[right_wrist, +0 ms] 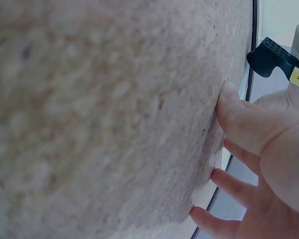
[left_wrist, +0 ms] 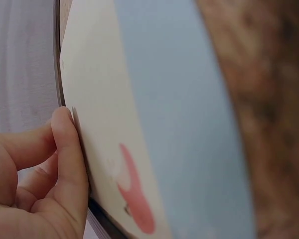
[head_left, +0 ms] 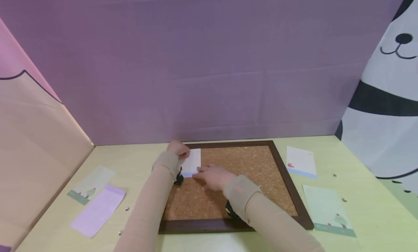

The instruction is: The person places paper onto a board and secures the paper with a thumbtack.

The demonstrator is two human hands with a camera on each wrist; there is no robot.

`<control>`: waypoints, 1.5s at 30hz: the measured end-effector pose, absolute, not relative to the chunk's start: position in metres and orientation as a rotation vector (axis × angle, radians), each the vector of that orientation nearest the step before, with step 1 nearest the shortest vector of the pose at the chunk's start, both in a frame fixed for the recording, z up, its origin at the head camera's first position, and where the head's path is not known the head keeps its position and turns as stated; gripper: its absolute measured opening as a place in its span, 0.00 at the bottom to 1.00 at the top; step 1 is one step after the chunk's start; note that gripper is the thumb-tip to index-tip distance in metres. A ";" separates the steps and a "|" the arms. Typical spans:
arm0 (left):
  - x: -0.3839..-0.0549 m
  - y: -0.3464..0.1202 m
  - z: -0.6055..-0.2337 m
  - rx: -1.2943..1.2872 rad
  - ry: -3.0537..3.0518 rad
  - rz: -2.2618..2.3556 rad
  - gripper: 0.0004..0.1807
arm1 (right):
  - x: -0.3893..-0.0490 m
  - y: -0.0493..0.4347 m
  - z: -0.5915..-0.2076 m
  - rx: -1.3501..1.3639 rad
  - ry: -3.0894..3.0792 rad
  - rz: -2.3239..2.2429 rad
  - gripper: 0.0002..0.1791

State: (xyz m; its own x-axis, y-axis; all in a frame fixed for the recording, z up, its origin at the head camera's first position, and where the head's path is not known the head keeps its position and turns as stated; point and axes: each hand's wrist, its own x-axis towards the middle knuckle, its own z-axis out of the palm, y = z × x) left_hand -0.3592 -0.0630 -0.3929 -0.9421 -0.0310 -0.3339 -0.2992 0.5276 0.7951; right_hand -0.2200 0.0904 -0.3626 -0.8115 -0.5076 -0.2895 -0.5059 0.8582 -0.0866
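Note:
A white note card [head_left: 192, 161] with a blue band lies at the upper left of a cork board [head_left: 241, 168] in a dark wooden frame. At the card's upper left, my left hand [head_left: 178, 149] has thumb and index fingertip together, seen large in the left wrist view. A thin sliver of a thumbtack [left_wrist: 74, 115] shows beside the fingertip at the card; the rest is hidden by the fingers. My right hand [head_left: 215, 177] rests with spread fingers at the card's lower right corner, fingertips [right_wrist: 229, 92] against the board.
Right of the board lie another white card [head_left: 301, 161] and a pale green card [head_left: 328, 210]. On the left are a green-edged card [head_left: 93, 183] and a purple sheet [head_left: 98, 210]. Small metal tacks [head_left: 334, 175] sit on the table at both sides. A purple curtain [head_left: 209, 70] stands behind.

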 end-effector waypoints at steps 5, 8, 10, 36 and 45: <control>-0.358 -0.063 -0.392 -0.315 2.443 1.458 0.05 | -0.220 0.090 -0.363 -0.765 2.733 -0.006 0.29; -0.355 -0.061 -0.389 -0.336 2.409 1.495 0.09 | -0.220 0.090 -0.363 -0.758 2.733 -0.016 0.29; -0.354 -0.061 -0.388 -0.341 2.387 1.523 0.11 | -0.220 0.090 -0.363 -0.754 2.733 -0.018 0.29; -0.349 -0.059 -0.378 -0.134 2.786 0.942 0.07 | -0.222 0.093 -0.366 -0.767 2.727 -0.023 0.29; -0.346 -0.056 -0.378 -0.116 2.823 0.913 0.05 | -0.224 0.094 -0.368 -0.777 2.728 -0.034 0.29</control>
State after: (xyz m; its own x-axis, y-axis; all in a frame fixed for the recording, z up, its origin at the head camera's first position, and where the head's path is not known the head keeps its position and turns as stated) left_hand -0.3458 -0.0563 -0.3776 -0.9822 -0.0208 -0.1867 -0.1262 0.8092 0.5738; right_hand -0.2237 0.0938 -0.3675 -0.8070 -0.5185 -0.2825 -0.5114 0.8529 -0.1046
